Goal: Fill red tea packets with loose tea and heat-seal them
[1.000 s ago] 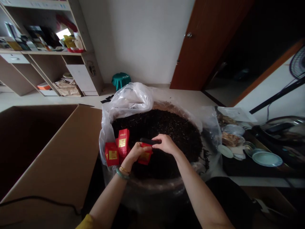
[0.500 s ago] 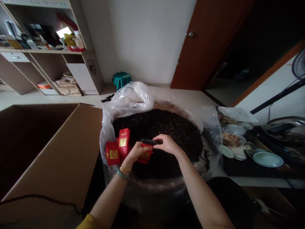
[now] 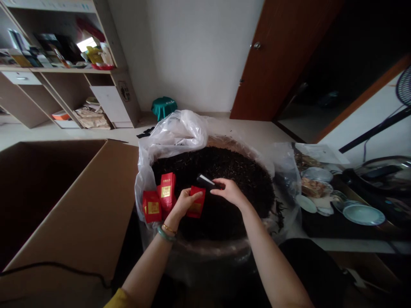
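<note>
My left hand (image 3: pixel 186 202) pinches the top of a small red packet (image 3: pixel 195 208) with a gold label, held over the dark dried leaves. In my right hand (image 3: pixel 229 190) is a slim black handheld tool (image 3: pixel 210 182) with a pale strip along it; its exact kind I cannot tell. The tool is just right of the packet, apart from it. More red packets (image 3: pixel 167 201) with gold labels lie left of my left hand, on the dark, tea-like loose leaves (image 3: pixel 239 171). These leaves fill a round container lined with a clear plastic bag (image 3: pixel 183 132).
An open cardboard box (image 3: pixel 105 192) stands close on the left. To the right, a low table holds a pale green lid-like dish (image 3: pixel 364 213) and several small containers. Behind are a teal covered bin (image 3: pixel 163 108), shelving (image 3: pixel 123 92) and a brown door (image 3: pixel 269 64).
The black tool has come off the packet's top edge, moving slightly up and right and tilting so its pale strip shows. The left hand still holds the packet, now more fully visible.
</note>
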The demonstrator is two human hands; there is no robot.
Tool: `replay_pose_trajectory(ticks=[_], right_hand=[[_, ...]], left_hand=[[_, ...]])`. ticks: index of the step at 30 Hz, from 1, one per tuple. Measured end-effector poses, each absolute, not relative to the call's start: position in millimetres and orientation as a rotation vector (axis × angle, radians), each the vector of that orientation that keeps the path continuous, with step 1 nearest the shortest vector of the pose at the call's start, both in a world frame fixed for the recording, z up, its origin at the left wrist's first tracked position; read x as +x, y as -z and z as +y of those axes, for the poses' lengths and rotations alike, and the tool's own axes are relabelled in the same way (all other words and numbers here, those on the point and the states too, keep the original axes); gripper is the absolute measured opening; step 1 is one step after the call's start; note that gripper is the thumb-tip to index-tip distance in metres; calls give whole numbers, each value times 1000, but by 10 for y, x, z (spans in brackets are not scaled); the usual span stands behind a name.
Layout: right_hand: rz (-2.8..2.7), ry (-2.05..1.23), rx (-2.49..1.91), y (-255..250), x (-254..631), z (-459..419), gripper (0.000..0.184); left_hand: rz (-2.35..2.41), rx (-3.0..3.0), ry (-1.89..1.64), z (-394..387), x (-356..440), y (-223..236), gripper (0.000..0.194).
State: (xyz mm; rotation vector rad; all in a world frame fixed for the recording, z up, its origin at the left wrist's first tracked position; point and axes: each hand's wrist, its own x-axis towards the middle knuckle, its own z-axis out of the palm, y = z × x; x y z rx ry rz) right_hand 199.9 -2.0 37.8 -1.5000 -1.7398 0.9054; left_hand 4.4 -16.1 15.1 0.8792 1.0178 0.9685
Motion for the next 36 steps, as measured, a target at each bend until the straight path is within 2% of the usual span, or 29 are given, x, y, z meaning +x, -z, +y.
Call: replay_pose_trajectory(ticks=[7,14,17,21,27,32,36], right_hand=[[-1710,-496,-1875,-135,2230,-12,40],[-1668,-784,-1397,-219,1659,-157,29],[-1664,-755,-1385,-293,1526,-186,15],[-1616,-771,-1369,-330,1528,-190,13],[-1247,-995,-1409,-214,1730,-163,27],[-702,-792,-1275,-157,1933,-104,38],[-591,-796,-1123,-289,1775,-48,35]], left_hand=[[1065,935,-1093,-105,36,-66,38],[1032,927,-1077,-118,56,-116,46],[1024,942,-1026,-126,49,-122,54],[1044,994,-998,-127,45,-113,60],[1035,887,-1030,-101,7,-93,70],[1108,894,-1002,-73,8,-53,65],[1125,892,-1002,-72,26,-36,63]])
